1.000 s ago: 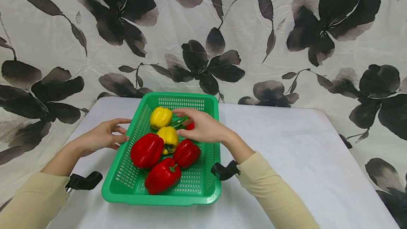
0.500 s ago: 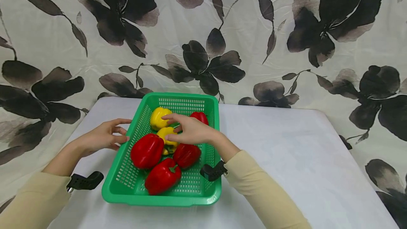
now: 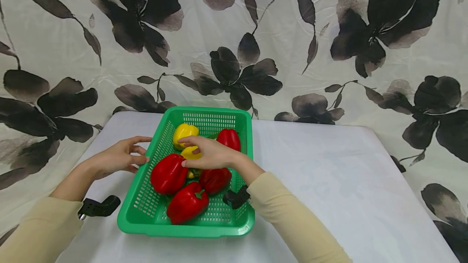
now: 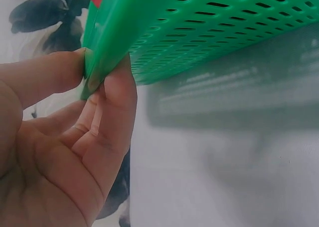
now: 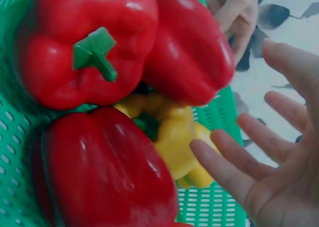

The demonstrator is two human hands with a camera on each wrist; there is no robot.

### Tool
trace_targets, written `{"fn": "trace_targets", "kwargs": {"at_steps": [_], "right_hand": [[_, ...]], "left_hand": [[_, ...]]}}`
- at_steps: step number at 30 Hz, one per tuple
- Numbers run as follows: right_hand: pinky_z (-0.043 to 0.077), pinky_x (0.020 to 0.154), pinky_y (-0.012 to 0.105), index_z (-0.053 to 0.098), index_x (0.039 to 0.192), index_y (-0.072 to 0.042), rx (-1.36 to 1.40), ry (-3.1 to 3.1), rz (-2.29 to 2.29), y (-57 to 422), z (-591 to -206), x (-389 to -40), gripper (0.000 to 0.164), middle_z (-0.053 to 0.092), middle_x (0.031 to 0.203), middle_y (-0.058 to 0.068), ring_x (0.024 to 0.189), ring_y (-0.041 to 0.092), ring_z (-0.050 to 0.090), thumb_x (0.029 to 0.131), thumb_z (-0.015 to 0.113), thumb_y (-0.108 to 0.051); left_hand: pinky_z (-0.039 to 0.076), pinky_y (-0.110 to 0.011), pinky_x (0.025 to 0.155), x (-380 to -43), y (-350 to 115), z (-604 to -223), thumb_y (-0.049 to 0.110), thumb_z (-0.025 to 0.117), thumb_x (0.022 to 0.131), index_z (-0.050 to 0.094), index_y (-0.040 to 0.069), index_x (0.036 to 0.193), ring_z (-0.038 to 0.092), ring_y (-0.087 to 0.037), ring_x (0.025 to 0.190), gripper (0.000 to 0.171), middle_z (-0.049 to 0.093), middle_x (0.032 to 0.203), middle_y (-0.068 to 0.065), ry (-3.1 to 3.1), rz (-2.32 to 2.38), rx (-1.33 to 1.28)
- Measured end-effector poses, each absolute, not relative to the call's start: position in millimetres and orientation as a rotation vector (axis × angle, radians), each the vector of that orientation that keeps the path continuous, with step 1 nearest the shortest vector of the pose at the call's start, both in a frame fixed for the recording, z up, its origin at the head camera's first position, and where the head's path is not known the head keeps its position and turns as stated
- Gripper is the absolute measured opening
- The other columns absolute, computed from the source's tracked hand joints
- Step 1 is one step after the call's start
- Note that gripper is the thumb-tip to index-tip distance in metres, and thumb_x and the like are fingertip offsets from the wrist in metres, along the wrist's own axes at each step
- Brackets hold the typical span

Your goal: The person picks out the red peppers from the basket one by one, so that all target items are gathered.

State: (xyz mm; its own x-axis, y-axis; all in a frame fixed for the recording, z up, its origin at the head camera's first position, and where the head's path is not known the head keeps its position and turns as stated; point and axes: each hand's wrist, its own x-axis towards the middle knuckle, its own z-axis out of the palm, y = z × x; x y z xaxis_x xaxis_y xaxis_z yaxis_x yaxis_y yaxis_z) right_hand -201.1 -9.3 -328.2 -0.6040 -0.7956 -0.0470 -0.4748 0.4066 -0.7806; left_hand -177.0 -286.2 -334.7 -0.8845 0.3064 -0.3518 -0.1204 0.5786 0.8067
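A green plastic basket (image 3: pixel 184 230) holds several bell peppers. My left hand (image 3: pixel 115 157) pinches its left rim, thumb on one side and fingers on the other in the left wrist view. My right hand (image 3: pixel 212 153) hovers over the middle of the basket with spread fingers, holding nothing. Beneath and beside it are a yellow bell pepper (image 3: pixel 190 153), partly covered, and a large red bell pepper (image 3: pixel 169 175). Another yellow bell pepper (image 3: pixel 185 133) lies behind. Nearer the front are a red bell pepper with a green stem (image 5: pixel 94 55) and a darker red one (image 5: pixel 107 167).
Another red bell pepper (image 3: pixel 229 139) lies at the basket's back right. A bit of a green vegetable (image 3: pixel 213 136) shows behind the right hand. The basket stands on a white-covered table (image 3: pixel 321 173), before a floral cloth (image 3: pixel 292 44).
My right hand has moved left and toward me, away from the back right red pepper, which is now more exposed. My left hand stays at the rim.
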Motion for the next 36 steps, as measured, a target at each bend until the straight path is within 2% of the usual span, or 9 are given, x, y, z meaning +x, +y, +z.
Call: {"fn": "trace_targets", "kwargs": {"at_steps": [9, 14, 21, 28, 36], "right_hand": [[0.046, 0.094, 0.023, 0.033, 0.142, -0.013, -1.107, 2.207, -1.027, -20, -339, -202, 0.064, 0.040, 0.142, 0.001, 0.124, 0.020, 0.044, 0.087, 0.063, -0.024], [0.046, 0.091, 0.023, 0.032, 0.143, -0.015, -1.122, 2.226, -0.963, -25, -341, -204, 0.065, 0.040, 0.141, 0.002, 0.118, 0.016, 0.046, 0.087, 0.063, -0.026], [0.047, 0.085, 0.018, 0.029, 0.145, -0.016, -1.114, 2.190, -0.949, -33, -341, -205, 0.069, 0.044, 0.136, 0.001, 0.111, 0.011, 0.046, 0.086, 0.064, -0.028], [0.040, 0.098, 0.021, 0.028, 0.145, -0.021, -1.169, 2.203, -0.838, -41, -344, -206, 0.071, 0.038, 0.142, 0.000, 0.119, 0.009, 0.040, 0.085, 0.065, -0.031], [0.044, 0.085, 0.014, 0.028, 0.145, -0.020, -1.165, 2.200, -0.761, -48, -347, -204, 0.072, 0.042, 0.135, -0.001, 0.113, 0.009, 0.042, 0.084, 0.065, -0.032]], "left_hand": [[0.056, -0.042, 0.075, -178, -286, -334, 0.015, 0.061, 0.087, 0.012, 0.000, 0.145, 0.062, -0.024, 0.085, 0.077, 0.051, 0.108, -0.021, 2.331, 1.259, 0.143], [0.056, -0.043, 0.075, -179, -287, -335, 0.015, 0.060, 0.088, 0.012, 0.000, 0.145, 0.062, -0.025, 0.085, 0.076, 0.051, 0.106, -0.021, 2.310, 1.274, 0.149], [0.056, -0.043, 0.075, -179, -288, -335, 0.015, 0.060, 0.088, 0.012, 0.000, 0.145, 0.062, -0.025, 0.085, 0.076, 0.051, 0.106, -0.021, 2.306, 1.277, 0.153], [0.056, -0.043, 0.075, -178, -289, -335, 0.015, 0.059, 0.088, 0.012, -0.001, 0.145, 0.062, -0.025, 0.085, 0.075, 0.051, 0.105, -0.021, 2.299, 1.285, 0.155], [0.056, -0.043, 0.075, -178, -288, -334, 0.015, 0.060, 0.088, 0.012, 0.000, 0.145, 0.062, -0.025, 0.085, 0.076, 0.051, 0.106, -0.021, 2.300, 1.286, 0.149]]}}
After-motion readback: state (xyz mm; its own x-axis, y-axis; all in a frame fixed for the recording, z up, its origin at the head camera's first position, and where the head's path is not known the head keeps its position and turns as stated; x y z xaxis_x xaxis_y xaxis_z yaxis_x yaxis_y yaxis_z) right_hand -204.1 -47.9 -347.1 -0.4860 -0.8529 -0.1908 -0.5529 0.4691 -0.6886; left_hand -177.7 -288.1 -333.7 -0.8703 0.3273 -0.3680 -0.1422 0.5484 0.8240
